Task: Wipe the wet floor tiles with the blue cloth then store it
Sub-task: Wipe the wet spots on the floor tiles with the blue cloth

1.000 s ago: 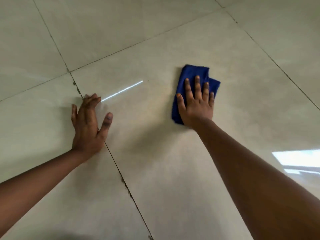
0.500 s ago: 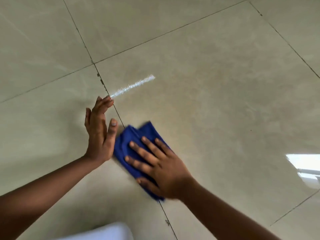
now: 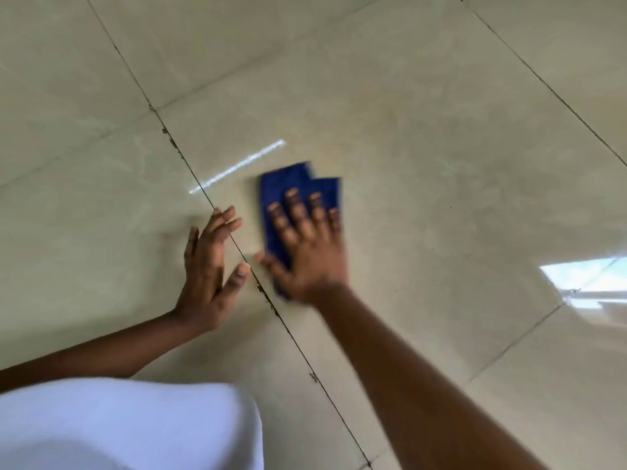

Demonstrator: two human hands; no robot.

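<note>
now right hand [image 3: 307, 252], fingers spread flat, is pressing folded blue cloth [image 3: 291, 188] farther up beige glossy floor tile [image 3: 424, 164]; left hand [image 3: 207, 266], fingers open, is staying planted.

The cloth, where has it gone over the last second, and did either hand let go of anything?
The right hand swept the blue cloth from out on the tile back toward the left hand, then slightly forward again, pressing it flat throughout. Nothing was picked up or released. The left hand stayed braced on the floor by the grout line.
</note>
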